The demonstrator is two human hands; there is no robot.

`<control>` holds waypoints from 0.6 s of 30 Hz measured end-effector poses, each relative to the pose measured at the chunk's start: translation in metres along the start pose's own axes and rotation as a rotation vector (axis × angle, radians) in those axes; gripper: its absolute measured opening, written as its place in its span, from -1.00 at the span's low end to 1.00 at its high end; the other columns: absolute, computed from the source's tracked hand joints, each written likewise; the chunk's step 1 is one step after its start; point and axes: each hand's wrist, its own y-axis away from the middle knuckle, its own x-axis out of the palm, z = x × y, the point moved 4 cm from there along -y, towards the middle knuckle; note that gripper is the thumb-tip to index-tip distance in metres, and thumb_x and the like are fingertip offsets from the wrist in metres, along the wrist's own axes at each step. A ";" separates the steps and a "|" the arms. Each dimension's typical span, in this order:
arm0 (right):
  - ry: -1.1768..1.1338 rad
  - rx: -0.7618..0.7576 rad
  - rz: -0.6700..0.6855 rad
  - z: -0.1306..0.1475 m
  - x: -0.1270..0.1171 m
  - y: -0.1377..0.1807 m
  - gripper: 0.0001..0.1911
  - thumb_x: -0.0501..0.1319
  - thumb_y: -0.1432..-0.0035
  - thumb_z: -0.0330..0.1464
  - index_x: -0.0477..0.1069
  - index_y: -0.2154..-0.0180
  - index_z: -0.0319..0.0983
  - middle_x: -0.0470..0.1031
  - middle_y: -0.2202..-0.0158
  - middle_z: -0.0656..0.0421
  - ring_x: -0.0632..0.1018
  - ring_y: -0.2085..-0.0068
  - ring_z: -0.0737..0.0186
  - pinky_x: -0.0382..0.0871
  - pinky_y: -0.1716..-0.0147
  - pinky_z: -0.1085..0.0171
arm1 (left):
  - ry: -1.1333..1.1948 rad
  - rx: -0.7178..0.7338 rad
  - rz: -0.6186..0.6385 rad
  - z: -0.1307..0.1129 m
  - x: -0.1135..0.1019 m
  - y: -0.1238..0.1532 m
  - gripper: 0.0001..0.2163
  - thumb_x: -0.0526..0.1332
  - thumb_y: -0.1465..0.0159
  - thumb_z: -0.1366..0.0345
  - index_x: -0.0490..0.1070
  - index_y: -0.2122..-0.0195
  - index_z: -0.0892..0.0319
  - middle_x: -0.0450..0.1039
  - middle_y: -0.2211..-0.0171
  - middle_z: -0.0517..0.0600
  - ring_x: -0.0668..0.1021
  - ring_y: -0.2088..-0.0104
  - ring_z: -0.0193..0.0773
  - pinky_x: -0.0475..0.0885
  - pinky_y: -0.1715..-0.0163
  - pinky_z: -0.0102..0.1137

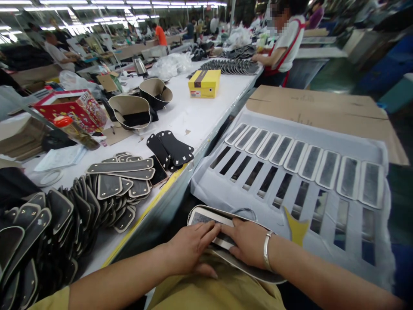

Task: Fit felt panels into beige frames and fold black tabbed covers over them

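It's all shot from one head-worn cam, aimed forward and down, fingers [209,235] caught pretty close at lower centre.

Mustard-yellow clothing [213,290] and a silver right-wrist bangle [266,250] (slim, shiny).

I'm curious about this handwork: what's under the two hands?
Beneath the left hand and right hand, part of a pale-bordered panel shows, against a larger pale-rimmed piece. The hands hide the rest of the panel.

Held panel [201,216] looks smooth, bracelet [266,251] & kettle [140,67] shiny metal, bag [170,65] crinkly thin plas., brown sheet [318,104] matt cardbd.
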 end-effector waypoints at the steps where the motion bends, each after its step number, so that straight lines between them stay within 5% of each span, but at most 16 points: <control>1: -0.090 0.008 0.014 -0.005 -0.004 0.002 -0.23 0.17 0.01 -0.27 -0.01 -0.23 -0.21 0.41 0.09 -0.05 0.49 0.17 0.04 0.30 0.16 0.12 | -0.023 -0.001 0.018 0.001 0.003 0.000 -0.10 0.12 -0.06 -0.20 -0.16 -0.27 0.27 0.10 -0.19 0.29 0.30 -0.11 0.05 0.30 -0.03 -0.15; 3: -0.311 0.027 0.026 -0.018 -0.014 0.012 -0.22 0.15 -0.04 -0.25 -0.10 -0.25 -0.25 0.45 0.12 0.04 0.49 0.21 0.16 0.32 0.19 0.22 | -0.085 -0.004 0.050 0.002 0.009 -0.002 -0.12 0.15 -0.06 -0.16 -0.20 -0.28 0.16 0.09 -0.19 0.28 0.31 -0.09 0.07 0.32 0.02 -0.12; 6: -0.441 0.082 -0.051 -0.035 -0.030 0.037 -0.50 0.05 -0.13 -0.32 0.18 -0.12 -0.27 0.48 0.14 0.10 0.49 0.22 0.25 0.33 0.20 0.29 | -0.180 0.010 0.061 -0.002 0.018 -0.004 -0.18 0.22 -0.04 -0.11 -0.10 -0.26 0.02 0.09 -0.19 0.30 0.34 -0.06 0.12 0.33 0.06 -0.09; 9: -0.249 0.154 -0.138 -0.035 -0.034 0.061 -0.72 0.04 -0.14 -0.35 0.40 0.15 -0.27 0.49 0.22 0.09 0.48 0.21 0.22 0.31 0.17 0.27 | -0.235 0.023 0.031 -0.006 0.026 -0.006 -0.28 0.26 -0.06 -0.01 0.06 -0.22 0.03 0.11 -0.17 0.35 0.37 -0.03 0.13 0.33 0.09 -0.10; 13: 0.051 0.379 -0.321 -0.037 -0.031 0.072 -0.63 0.02 -0.18 -0.26 0.34 0.05 -0.28 0.41 0.13 0.00 0.44 0.11 0.11 0.26 0.11 0.18 | -0.236 0.017 -0.001 -0.007 0.032 -0.006 -0.36 0.25 -0.11 0.09 0.10 -0.21 0.07 0.12 -0.16 0.35 0.37 -0.03 0.12 0.33 0.09 -0.10; 15: 0.088 0.476 -0.240 -0.046 -0.023 0.069 -0.49 0.07 -0.12 -0.16 0.27 -0.04 -0.31 0.38 0.07 -0.06 0.42 0.07 0.03 0.26 0.11 0.14 | -0.212 0.002 -0.001 -0.006 0.032 -0.005 -0.39 0.23 -0.13 0.09 0.11 -0.20 0.05 0.13 -0.17 0.31 0.36 -0.04 0.10 0.32 0.07 -0.10; 18: 0.002 0.522 0.057 -0.061 -0.007 0.067 -0.21 0.19 0.06 0.01 0.19 -0.12 -0.30 0.42 0.09 -0.07 0.46 0.10 -0.03 0.29 0.14 0.13 | -0.179 -0.005 -0.021 -0.003 0.030 -0.003 -0.41 0.22 -0.14 0.07 0.13 -0.19 0.03 0.14 -0.17 0.27 0.34 -0.06 0.07 0.31 0.04 -0.12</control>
